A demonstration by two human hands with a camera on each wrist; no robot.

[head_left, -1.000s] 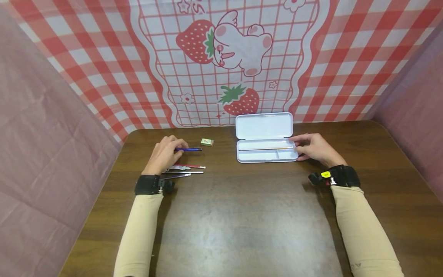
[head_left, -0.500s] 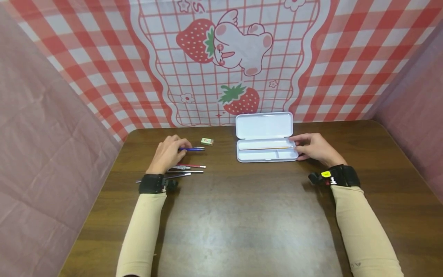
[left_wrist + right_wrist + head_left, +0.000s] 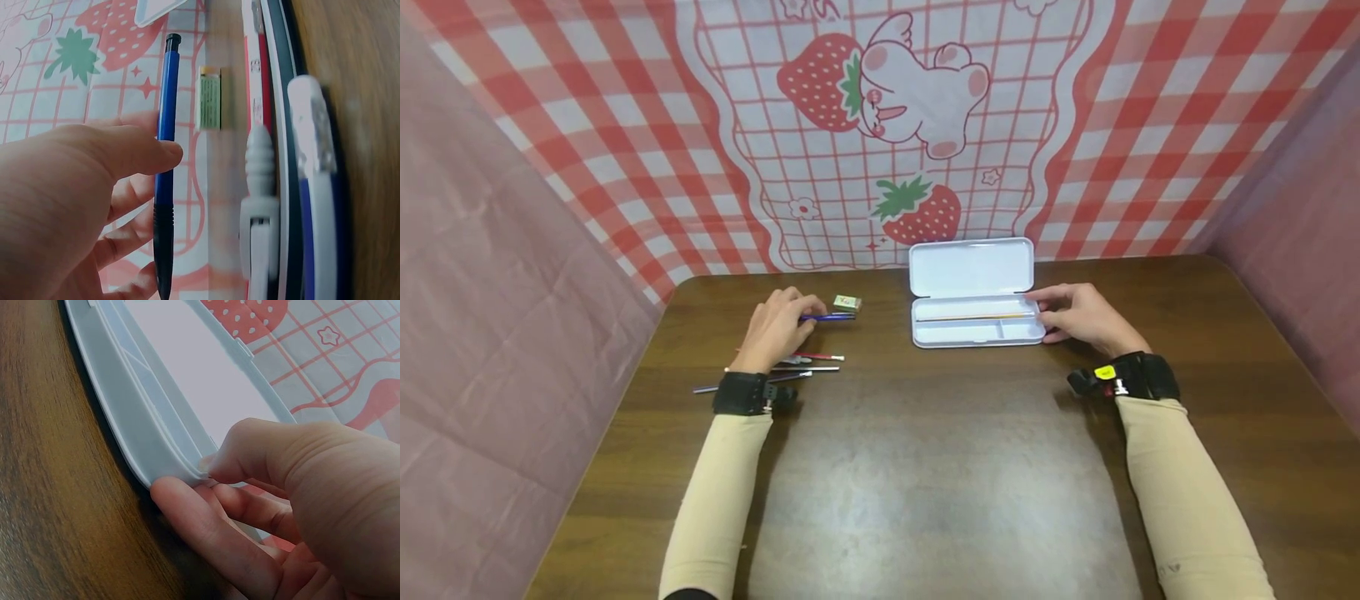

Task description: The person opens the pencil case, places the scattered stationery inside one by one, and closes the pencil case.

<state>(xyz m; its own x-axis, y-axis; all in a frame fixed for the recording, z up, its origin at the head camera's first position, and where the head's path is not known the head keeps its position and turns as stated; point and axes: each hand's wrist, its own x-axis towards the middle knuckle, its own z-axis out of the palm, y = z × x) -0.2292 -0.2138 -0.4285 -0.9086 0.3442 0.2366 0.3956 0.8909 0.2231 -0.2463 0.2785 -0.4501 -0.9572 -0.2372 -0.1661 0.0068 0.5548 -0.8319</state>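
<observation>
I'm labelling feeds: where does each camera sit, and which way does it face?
Head: on the head, facing forward and down over the brown wooden table; left hand, right hand and beige-sleeved forearms show.
Left wrist: worn there, facing the slim blue-and-black pen; only the left hand shows.
Right wrist: worn there, facing the open white rectangular case; only the right hand shows.
Shared: head and left wrist both show the small green block.

Head looks down; wrist views close; cloth [image 3: 887, 158] shared.
</observation>
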